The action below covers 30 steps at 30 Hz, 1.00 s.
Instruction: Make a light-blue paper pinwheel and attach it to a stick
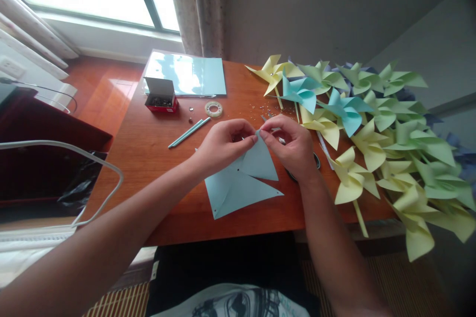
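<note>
Pinched shut, the thumbs and fingertips of the left hand (232,141) and the right hand (292,143) both hold the top of a light blue sheet of thin paper (245,195) with cuts and small dark dots. It is in the middle, in front of the person, with its low part on a shiny red-brown wooden table (159,178). Far left, a white cord (67,142) bends close to the table's side. Next is a small red cardboard box (173,109), its dark flap up and dark little bits inside; it has tiny white marks on its side, too small to read. Just behind it lie light blue sheets in a shiny clear cover (208,74). Two thin pale blue sticks (189,132) come next, then a round roll of clear tape (207,109). Low down, a white shirt (238,302) has a dark picture and pale green letters that I can't read. The right hand hides most of a pair of scissors with black handles (317,160). On the right, lots of yellow, blue, green and purple paper pinwheels (347,176) crowd the table, some poking past its edge.
</note>
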Each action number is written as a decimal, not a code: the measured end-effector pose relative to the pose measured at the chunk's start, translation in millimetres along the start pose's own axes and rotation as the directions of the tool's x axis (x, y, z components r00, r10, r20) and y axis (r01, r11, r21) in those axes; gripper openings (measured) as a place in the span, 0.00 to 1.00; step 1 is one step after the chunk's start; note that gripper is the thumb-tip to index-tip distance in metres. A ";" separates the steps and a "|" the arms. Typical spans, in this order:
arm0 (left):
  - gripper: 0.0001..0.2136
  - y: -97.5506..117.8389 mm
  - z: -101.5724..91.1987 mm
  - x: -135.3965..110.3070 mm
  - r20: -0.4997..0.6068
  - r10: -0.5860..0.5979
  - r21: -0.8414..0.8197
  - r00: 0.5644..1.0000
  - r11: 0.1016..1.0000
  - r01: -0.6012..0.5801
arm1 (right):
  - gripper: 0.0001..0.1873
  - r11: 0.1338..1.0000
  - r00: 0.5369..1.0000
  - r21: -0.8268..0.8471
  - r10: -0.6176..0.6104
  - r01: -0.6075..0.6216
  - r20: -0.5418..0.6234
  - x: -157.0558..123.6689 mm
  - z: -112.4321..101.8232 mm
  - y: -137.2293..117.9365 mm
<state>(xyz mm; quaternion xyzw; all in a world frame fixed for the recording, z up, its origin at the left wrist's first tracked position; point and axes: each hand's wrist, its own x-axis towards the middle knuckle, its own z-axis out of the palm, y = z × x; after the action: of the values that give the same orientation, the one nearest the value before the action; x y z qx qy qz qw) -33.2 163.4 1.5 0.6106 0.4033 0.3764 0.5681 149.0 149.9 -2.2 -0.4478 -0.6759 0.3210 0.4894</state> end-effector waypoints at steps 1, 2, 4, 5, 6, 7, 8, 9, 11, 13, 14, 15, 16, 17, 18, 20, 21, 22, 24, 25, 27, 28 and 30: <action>0.05 1.0 0.3 0.2 -0.007 -0.016 -0.035 1.000 0.999 0.016 | 0.03 1.000 1.000 -0.010 -0.023 0.023 0.008 0.2 0.0 -0.6; 0.05 2.1 0.7 0.3 -0.015 -0.036 -0.069 0.999 0.997 0.035 | 0.03 0.999 0.999 -0.019 -0.044 0.044 0.016 0.4 0.0 -1.2; 0.06 4.3 1.2 0.6 -0.029 -0.076 -0.122 0.997 0.990 0.072 | 0.04 0.997 0.997 -0.033 -0.073 0.074 0.017 0.6 0.2 -1.9; 0.06 5.2 1.3 0.7 -0.032 -0.093 -0.141 0.995 0.986 0.088 | 0.04 0.996 0.997 -0.040 -0.081 0.082 0.013 0.6 0.3 -2.0; 0.07 6.0 1.2 0.6 -0.033 -0.107 -0.157 0.994 0.982 0.101 | 0.04 0.995 0.996 -0.046 -0.086 0.086 0.011 0.5 0.5 -2.0; 0.08 6.6 1.0 0.5 -0.032 -0.117 -0.170 0.993 0.979 0.110 | 0.04 0.995 0.996 -0.052 -0.090 0.091 0.009 0.5 0.6 -2.0; 0.09 7.0 0.6 0.4 -0.031 -0.124 -0.181 0.992 0.977 0.117 | 0.04 0.994 0.995 -0.057 -0.096 0.097 0.012 0.4 0.7 -2.0; 0.09 7.1 0.1 0.2 -0.031 -0.131 -0.190 0.991 0.974 0.123 | 0.04 0.993 0.994 -0.062 -0.104 0.105 0.015 0.3 0.7 -1.9; 0.09 6.7 -1.1 0.0 -0.018 -0.144 -0.205 0.989 0.969 0.137 | 0.05 0.990 0.993 -0.077 -0.118 0.119 0.022 0.2 0.6 -2.0; 0.08 5.6 -2.3 0.3 0.005 -0.151 -0.221 0.988 0.964 0.149 | 0.05 0.987 0.991 -0.094 -0.132 0.133 0.027 0.1 0.4 -2.1; 0.09 5.0 -2.8 0.6 0.013 -0.153 -0.231 0.988 0.961 0.152 | 0.05 0.985 0.990 -0.102 -0.135 0.138 0.029 0.1 0.2 -2.1; 0.10 4.5 -3.2 1.0 0.018 -0.153 -0.240 0.988 0.959 0.153 | 0.05 0.984 0.990 -0.109 -0.139 0.142 0.029 0.0 0.1 -2.0; 0.12 4.0 -3.4 1.3 0.020 -0.153 -0.246 0.988 0.957 0.153 | 0.05 0.983 0.989 -0.113 -0.142 0.145 0.029 0.0 0.0 -2.0; 0.12 3.8 -3.4 1.6 0.020 -0.153 -0.247 0.988 0.957 0.153 | 0.05 0.982 0.989 -0.116 -0.145 0.147 0.026 -0.1 0.0 -1.9; 0.12 3.6 -3.4 1.8 0.019 -0.154 -0.243 0.988 0.958 0.154 | 0.05 0.982 0.989 -0.117 -0.145 0.147 0.023 -0.2 0.0 -1.9; 0.11 3.8 -3.0 1.9 0.016 -0.154 -0.227 0.988 0.962 0.154 | 0.05 0.983 0.990 -0.116 -0.143 0.144 0.016 -0.3 0.5 -2.1; 0.10 4.0 -2.8 1.8 0.013 -0.155 -0.220 0.988 0.963 0.154 | 0.05 0.984 0.990 -0.113 -0.140 0.140 0.014 -0.4 0.8 -2.3; 0.09 4.3 -2.6 1.7 0.007 -0.155 -0.216 0.988 0.964 0.153 | 0.04 0.985 0.991 -0.107 -0.132 0.133 0.012 -0.5 1.2 -2.5; 0.08 4.9 -2.2 1.5 -0.003 -0.155 -0.214 0.988 0.965 0.151 | 0.04 0.992 0.995 -0.078 -0.100 0.100 0.004 -0.9 2.2 -2.6; 0.08 5.2 -2.1 1.4 -0.006 -0.155 -0.215 0.988 0.965 0.150 | 0.03 0.996 0.997 -0.055 -0.074 0.073 -0.007 -1.1 2.6 -2.2; 0.09 5.7 -2.1 1.4 -0.008 -0.155 -0.216 0.988 0.965 0.150 | 0.02 1.000 0.999 0.010 0.006 -0.006 -0.032 -1.6 3.1 -0.7; 0.09 5.9 -2.1 1.4 -0.008 -0.154 -0.216 0.988 0.965 0.149 | 0.02 0.998 0.998 0.046 0.053 -0.051 -0.037 -1.9 3.2 0.4; 0.09 6.3 -2.2 1.4 -0.006 -0.148 -0.209 0.989 0.967 0.144 | 0.03 0.985 0.991 0.113 0.130 -0.126 -0.023 -2.3 3.1 2.2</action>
<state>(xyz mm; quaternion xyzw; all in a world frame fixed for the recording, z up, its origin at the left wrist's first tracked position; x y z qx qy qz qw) -34.3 165.3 7.9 0.5123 0.4118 0.3804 0.6506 146.9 148.6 -6.0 -0.4670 -0.6193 0.3823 0.5022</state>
